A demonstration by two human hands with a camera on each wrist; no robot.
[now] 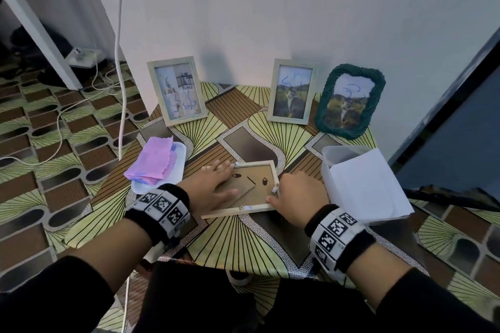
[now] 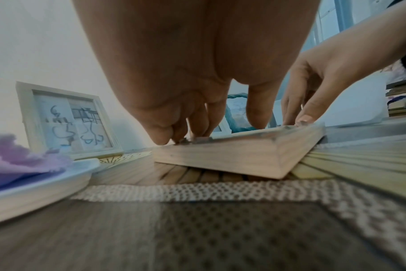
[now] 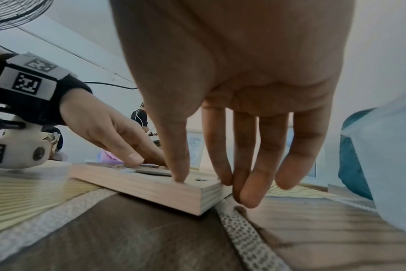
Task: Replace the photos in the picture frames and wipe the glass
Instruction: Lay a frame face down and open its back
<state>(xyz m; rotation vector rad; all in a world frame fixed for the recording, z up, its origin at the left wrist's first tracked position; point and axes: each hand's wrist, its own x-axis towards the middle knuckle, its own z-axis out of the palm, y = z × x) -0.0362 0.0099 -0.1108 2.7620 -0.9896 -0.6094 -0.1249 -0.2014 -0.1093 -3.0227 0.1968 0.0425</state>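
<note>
A light wooden picture frame point(image 1: 254, 208) lies face down on the patterned table, its brown backing board point(image 1: 246, 192) showing two dark hangers. My left hand point(image 1: 213, 184) rests flat on the backing's left side, fingertips point(image 2: 164, 139) reaching the frame's point(image 2: 238, 155) far left corner. My right hand point(image 1: 295, 194) sits at the near right corner. Its thumb point(image 3: 181, 174) presses on the frame's point(image 3: 150, 187) rim, while the other fingers hang beside the outer edge. Neither hand is wrapped around anything.
Three photo frames stand against the wall: a pale one point(image 1: 177, 90), another pale one point(image 1: 292, 90) and a green woven one point(image 1: 349, 100). A pink cloth point(image 1: 151, 162) lies on a white tray point(image 1: 180, 167) at left. A white bin with paper sheets point(image 1: 365, 186) stands at right.
</note>
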